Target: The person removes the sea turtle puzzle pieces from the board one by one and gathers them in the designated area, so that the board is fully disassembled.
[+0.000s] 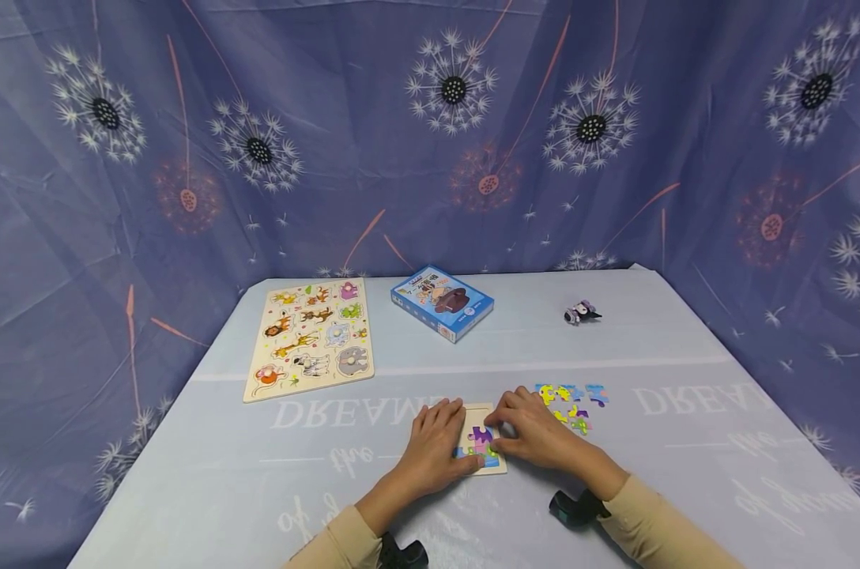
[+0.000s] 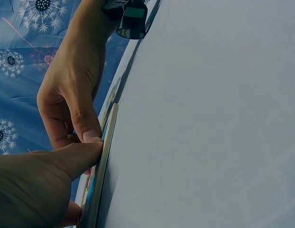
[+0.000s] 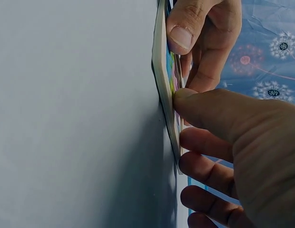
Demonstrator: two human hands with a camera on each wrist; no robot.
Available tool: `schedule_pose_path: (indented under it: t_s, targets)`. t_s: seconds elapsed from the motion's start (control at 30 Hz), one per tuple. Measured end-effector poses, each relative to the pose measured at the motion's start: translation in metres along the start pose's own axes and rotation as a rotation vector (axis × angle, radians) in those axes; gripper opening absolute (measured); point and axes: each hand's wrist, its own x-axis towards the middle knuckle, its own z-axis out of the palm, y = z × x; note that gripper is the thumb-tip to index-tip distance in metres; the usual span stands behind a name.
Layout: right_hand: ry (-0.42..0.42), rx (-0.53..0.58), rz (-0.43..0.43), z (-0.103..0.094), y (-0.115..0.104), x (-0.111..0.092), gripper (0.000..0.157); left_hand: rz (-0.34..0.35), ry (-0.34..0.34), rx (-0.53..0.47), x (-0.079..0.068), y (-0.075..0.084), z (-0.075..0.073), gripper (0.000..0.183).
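A small jigsaw board [image 1: 478, 411] with a pale frame lies on the table, its lower part filled with purple, pink, green and blue pieces [image 1: 481, 434]. My left hand [image 1: 437, 446] rests over the board's left side, fingers extended, thumb pressing on the lower pieces. From the right, my right hand [image 1: 533, 431] reaches over the board's edge with bent fingers. Its thumb [image 3: 204, 107] touches the pieces, the index finger a little apart; whether a piece is pinched between them is hidden. Loose jigsaw pieces [image 1: 562, 393] lie beyond the right hand.
A wooden animal peg board [image 1: 309, 332] lies at the back left. A blue picture box [image 1: 442, 302] stands near the back middle, and a small dark-and-white figure [image 1: 582, 313] at the back right. Dandelion-patterned cloth [image 1: 345, 158] hangs behind the table.
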Motion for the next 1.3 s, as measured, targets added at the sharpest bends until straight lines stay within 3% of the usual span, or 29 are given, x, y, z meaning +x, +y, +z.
schedule_pose_path:
  t_s: [1.0, 1.3]
  targets:
    - [0.070, 0.012, -0.053, 0.0028, -0.0042, -0.0004, 0.028, 0.002, 0.006, 0.010, -0.0002, 0.0003, 0.0003, 0.075]
    - [0.044, 0.027, -0.034, 0.0010, -0.0085, -0.0005, 0.027, -0.002, 0.004, 0.007, -0.0003, 0.0008, -0.0003, 0.074]
